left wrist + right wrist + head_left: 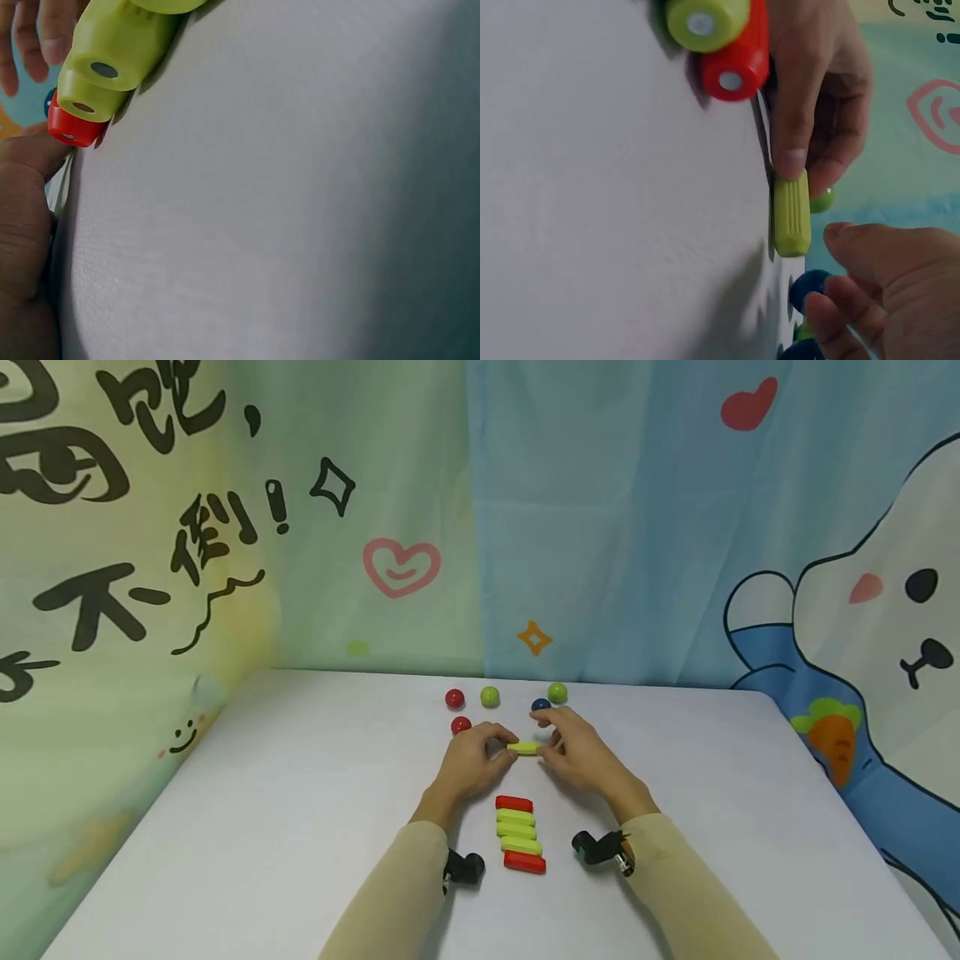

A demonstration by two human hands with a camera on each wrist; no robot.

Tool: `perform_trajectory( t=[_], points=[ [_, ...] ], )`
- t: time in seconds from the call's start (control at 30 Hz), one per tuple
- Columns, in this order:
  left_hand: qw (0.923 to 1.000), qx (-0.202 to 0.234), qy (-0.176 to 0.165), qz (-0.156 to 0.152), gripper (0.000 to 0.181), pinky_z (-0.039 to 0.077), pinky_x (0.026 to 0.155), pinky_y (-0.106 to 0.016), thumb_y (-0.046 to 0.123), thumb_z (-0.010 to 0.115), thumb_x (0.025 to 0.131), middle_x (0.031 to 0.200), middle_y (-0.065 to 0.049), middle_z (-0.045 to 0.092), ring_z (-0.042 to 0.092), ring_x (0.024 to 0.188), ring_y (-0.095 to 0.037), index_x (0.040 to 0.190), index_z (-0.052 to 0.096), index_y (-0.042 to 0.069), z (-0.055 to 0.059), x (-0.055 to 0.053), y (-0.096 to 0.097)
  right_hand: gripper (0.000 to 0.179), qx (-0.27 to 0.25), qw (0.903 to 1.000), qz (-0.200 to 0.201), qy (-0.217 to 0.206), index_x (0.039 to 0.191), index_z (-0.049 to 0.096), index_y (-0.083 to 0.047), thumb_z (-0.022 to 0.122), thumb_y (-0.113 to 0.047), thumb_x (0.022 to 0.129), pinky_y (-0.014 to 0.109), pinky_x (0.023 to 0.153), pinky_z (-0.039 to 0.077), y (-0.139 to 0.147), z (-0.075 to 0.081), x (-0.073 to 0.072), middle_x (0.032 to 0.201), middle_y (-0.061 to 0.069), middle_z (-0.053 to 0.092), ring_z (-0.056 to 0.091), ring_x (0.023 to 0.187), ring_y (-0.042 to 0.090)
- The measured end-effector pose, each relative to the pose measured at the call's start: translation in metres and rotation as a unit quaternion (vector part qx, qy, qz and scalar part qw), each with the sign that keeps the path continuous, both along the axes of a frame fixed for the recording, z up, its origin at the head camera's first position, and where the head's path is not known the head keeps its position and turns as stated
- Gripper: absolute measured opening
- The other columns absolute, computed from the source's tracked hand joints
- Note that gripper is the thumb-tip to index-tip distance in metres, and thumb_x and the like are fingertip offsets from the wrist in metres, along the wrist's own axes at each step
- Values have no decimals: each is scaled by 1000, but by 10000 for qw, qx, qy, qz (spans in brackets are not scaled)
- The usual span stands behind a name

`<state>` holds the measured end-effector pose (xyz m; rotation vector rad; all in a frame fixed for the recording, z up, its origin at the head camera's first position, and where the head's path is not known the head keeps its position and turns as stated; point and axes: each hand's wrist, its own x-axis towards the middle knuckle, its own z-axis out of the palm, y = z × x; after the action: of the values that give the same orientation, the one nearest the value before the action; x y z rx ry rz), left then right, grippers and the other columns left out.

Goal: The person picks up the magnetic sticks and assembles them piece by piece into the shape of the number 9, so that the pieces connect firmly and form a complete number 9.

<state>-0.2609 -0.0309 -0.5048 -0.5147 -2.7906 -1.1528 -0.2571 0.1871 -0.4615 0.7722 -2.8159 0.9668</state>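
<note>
A yellow-green magnetic stick (523, 748) lies across the table beyond a row of similar sticks. My left hand (474, 762) pinches its left end between thumb and finger, also visible in the right wrist view. Beside the stick's other end is my right hand (576, 752), fingers loosely bent; in the right wrist view its thumb stands apart from the stick. A blue ball (541, 703) sits just behind the right fingertips, partly hidden. The row has a red stick (514, 803) at the far end, yellow-green sticks (516, 832) between, and another red stick (525, 862) nearest me.
Two red balls (454, 698) and two green balls (490, 697) lie near the back of the white table (337, 760); one red ball is partly covered by the left hand. A printed curtain (570, 527) hangs behind the table.
</note>
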Motion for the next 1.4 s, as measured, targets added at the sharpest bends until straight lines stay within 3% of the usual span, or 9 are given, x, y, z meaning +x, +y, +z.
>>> perform_trajectory(
  t=[0.13,0.3,0.57,1.03,1.2,1.4],
  points=[
    [10000,57,-26,-16,18,52,95,-34,25,72,96,116,9,71,61,104,-13,114,73,25,0,0,-1,42,-105,9986,-159,494,131,63,-4,74,-3,90,43,85,53,3,2,-2,124,15,56,58,97,29],
    [9998,83,-168,-24,19,51,96,-33,27,72,96,117,10,70,60,106,-13,115,73,26,-1,-1,1,40,-138,9959,-397,802,126,66,-5,76,-1,87,56,102,44,10,0,-4,130,18,53,51,119,40],
    [9997,124,-199,-110,19,51,99,-32,26,71,97,119,12,69,61,110,-12,115,73,27,2,-1,6,46,147,9960,-751,452,133,63,-11,76,-8,89,64,107,31,25,-5,-9,146,20,44,38,131,47],
    [9998,139,-170,26,19,51,98,-33,26,72,96,118,11,70,61,110,-13,114,74,27,9,-1,4,59,244,9931,-1131,-167,147,49,-9,72,-14,93,67,112,31,29,-13,-12,151,25,34,35,137,49],
    [9991,27,-398,132,19,49,103,-35,26,72,96,120,11,70,61,115,-13,115,74,28,7,2,1,58,282,9931,-1097,-296,147,49,-8,70,-14,94,66,113,33,28,-20,-13,151,26,37,36,139,49],
    [9990,44,-421,107,19,49,104,-36,27,72,96,121,11,69,60,117,-14,114,73,28,3,2,-4,46,213,9932,-1109,-274,139,56,-6,69,-13,95,63,112,35,24,-24,-9,147,25,49,44,135,46]
  ],
)
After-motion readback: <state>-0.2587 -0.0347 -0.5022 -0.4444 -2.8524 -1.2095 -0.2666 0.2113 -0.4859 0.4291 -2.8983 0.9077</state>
